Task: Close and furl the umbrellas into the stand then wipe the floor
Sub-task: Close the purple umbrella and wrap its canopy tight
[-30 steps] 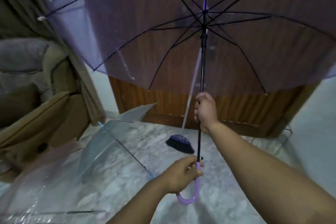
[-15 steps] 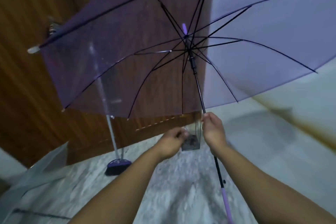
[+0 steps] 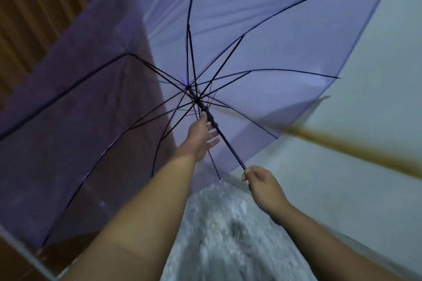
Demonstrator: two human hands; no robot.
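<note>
The purple umbrella (image 3: pixel 262 29) is being held fully open overhead, canopy tilted toward the wall (image 3: pixel 376 121), its shaft (image 3: pixel 228 143) slanting down to the right. The shaft's lower part is being gripped by the right hand (image 3: pixel 262 187), fingers curled round it. The left hand (image 3: pixel 201 137) is being reached up beside the runner (image 3: pixel 209 114), fingers spread & relaxed, w/ only the fingertip area touching; nothing is being gripped there yet.

Risks, as judged: skin is likely being put in the pinch path if the catch is released w/ fingers near the stretchers (image 3: pixel 173 118). The canopy edge is being swung close to the wall and wooden door (image 3: pixel 45 18), so a rib tip could be snagged or bent. The marble floor (image 3: pixel 228 246) is prob. wet, so footing is being risked.
</note>
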